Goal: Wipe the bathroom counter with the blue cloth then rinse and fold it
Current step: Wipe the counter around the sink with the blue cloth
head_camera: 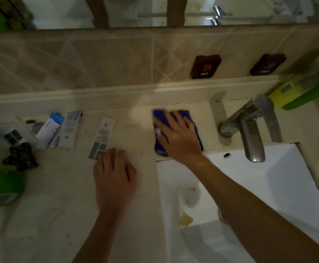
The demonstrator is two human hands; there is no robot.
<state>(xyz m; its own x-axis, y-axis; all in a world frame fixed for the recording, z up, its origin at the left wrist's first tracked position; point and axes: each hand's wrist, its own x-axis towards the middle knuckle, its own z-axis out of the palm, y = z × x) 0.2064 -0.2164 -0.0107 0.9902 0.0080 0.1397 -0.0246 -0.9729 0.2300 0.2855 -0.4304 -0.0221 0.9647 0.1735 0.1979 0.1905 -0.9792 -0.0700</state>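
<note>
**Blue cloth pinned flat beside the sink**

Blue and folded into a rough rectangle, the cloth [177, 130] lies on the pale stone counter [60, 215] just behind the white sink [280, 183] and left of the chrome faucet [249, 128]. Its long axis runs from the back wall toward the sink rim, tilted slightly. The right hand [177, 137] lies on top of it, fingers straight and spread, palm pressing down; the forearm reaches in across the basin from the lower right. The left hand [114, 168] rests on the bare counter further left, well apart from the cloth, fingers loosely bent and holding nothing. The cloth looks deep blue and blurred, with a paler edge near the sink. Tubes and boxes [60, 130] lie at the far left.
</note>
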